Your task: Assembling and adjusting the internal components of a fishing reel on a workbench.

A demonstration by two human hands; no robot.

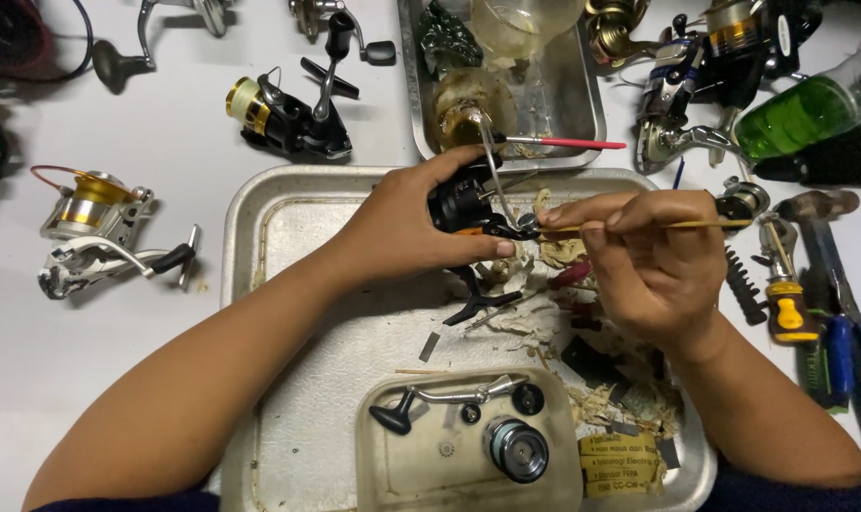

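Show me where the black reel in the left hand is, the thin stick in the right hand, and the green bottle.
black reel (454, 204), head view, on its dark body beside the fingers.
thin stick (696, 225), head view, on the bare shaft past the right hand.
green bottle (800, 112), head view, on its green middle.

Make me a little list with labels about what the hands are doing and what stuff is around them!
left hand: grips a black fishing reel over the metal tray
right hand: pinches a thin wooden stick, tip at the reel
in tray: torn paper scraps, a cream tub with a reel handle and a spool
around: more reels, a green bottle, tools at right
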